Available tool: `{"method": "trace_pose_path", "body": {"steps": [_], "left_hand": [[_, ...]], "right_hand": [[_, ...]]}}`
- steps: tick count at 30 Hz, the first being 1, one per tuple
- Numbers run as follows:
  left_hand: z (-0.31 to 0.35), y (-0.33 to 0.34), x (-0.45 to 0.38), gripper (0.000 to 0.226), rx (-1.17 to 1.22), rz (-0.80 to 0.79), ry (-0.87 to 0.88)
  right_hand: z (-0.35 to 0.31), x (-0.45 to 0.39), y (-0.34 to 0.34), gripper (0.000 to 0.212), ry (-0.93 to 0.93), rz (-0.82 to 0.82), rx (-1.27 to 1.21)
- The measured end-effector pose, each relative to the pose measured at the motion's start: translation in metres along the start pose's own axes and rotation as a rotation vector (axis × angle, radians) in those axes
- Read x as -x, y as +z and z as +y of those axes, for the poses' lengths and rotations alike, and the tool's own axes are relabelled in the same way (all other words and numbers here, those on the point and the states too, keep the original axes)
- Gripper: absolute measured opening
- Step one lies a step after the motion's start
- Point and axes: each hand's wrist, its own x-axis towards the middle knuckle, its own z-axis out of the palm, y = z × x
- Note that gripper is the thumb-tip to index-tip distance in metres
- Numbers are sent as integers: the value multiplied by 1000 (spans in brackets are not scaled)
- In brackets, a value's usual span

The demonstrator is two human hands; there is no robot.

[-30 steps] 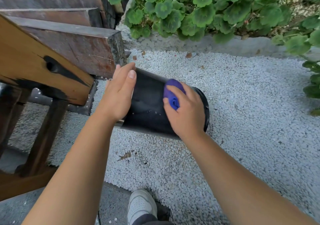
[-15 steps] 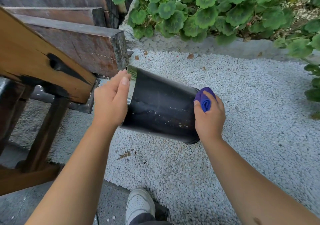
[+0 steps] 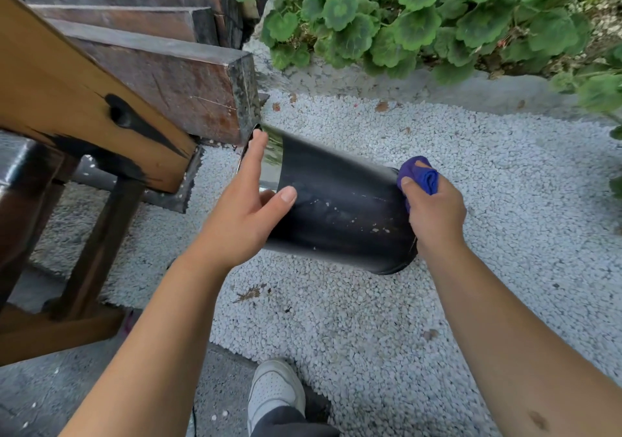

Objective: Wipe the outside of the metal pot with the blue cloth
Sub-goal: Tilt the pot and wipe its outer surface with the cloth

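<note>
The dark cylindrical metal pot (image 3: 340, 214) lies sideways between the hands, with the left hand (image 3: 242, 218) clasping its shiny rim, thumb on the wall, and the right hand (image 3: 436, 214) clutching the bunched blue cloth (image 3: 422, 174) against its base.

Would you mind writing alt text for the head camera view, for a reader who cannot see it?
A person holds a dark metal pot on its side over white gravel, the left hand gripping its open end while the right hand presses a bunched blue cloth against its base end. A wooden bench stands at left, leafy green plants beyond.
</note>
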Motion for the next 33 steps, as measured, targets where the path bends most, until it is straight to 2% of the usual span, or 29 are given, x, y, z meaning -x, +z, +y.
{"method": "trace_pose_path", "body": {"steps": [2, 5, 7, 9, 11, 14, 16, 18, 20, 21, 23, 26, 30, 33], "left_hand": [[2, 0, -1, 98, 39, -9, -32], [8, 0, 0, 89, 122, 16, -90], [11, 1, 2, 82, 116, 62, -33], [12, 3, 2, 85, 110, 84, 39], [12, 5, 1, 89, 131, 93, 45], [10, 11, -2, 86, 130, 105, 62], [9, 16, -7, 85, 146, 110, 96], [9, 20, -12, 85, 299, 72, 101], [13, 22, -14, 89, 519, 53, 26], [14, 22, -13, 87, 549, 61, 11], [10, 20, -12, 72, 395, 75, 51], [0, 10, -16, 68, 137, 159, 75], [-14, -6, -19, 34, 176, 234, -28], [-22, -11, -15, 40, 186, 251, -118]], "right_hand": [[-2, -3, -2, 18, -12, -16, 28], [-13, -9, -2, 18, -40, -84, 95], [-22, -13, -1, 17, -53, -126, 125], [-29, -11, -1, 17, -99, -117, 195], [-38, 4, 1, 7, -198, -87, 264], [-59, 46, 18, 33, -385, -179, 191], [-78, 80, 33, 40, -580, -234, 161], [-90, 107, 47, 45, -786, -250, 130], [-93, 121, 56, 46, -878, -219, 137], [-90, 122, 58, 45, -890, -200, 145], [-79, 117, 57, 40, -924, -165, 165], [-57, 100, 57, 34, -1013, -130, 267], [-22, 77, 49, 31, -1062, -86, 388], [-6, 62, 38, 31, -1079, -45, 455]]}}
